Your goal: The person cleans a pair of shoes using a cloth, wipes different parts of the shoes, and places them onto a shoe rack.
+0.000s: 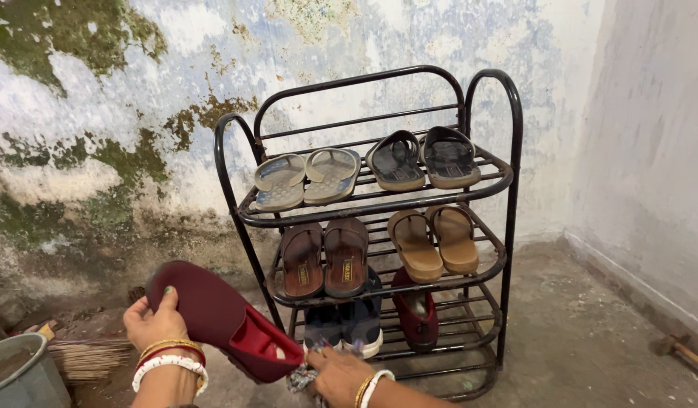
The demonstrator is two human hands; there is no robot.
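Firmly, left hand (154, 323) grips smooth maroon shoe (227, 320).

Left hand (154, 321) raised, grip closed; right hand (338, 374) low, fingers curled.

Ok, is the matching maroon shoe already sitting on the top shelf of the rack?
No, the other maroon shoe stands on the bottom shelf, while the top shelf holds only grey sandals and dark sandals.

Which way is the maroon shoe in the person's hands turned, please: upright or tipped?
Tipped. The maroon shoe lies on its side, sole up and opening facing the camera, held at the heel by the left hand; the right hand is near its toe.
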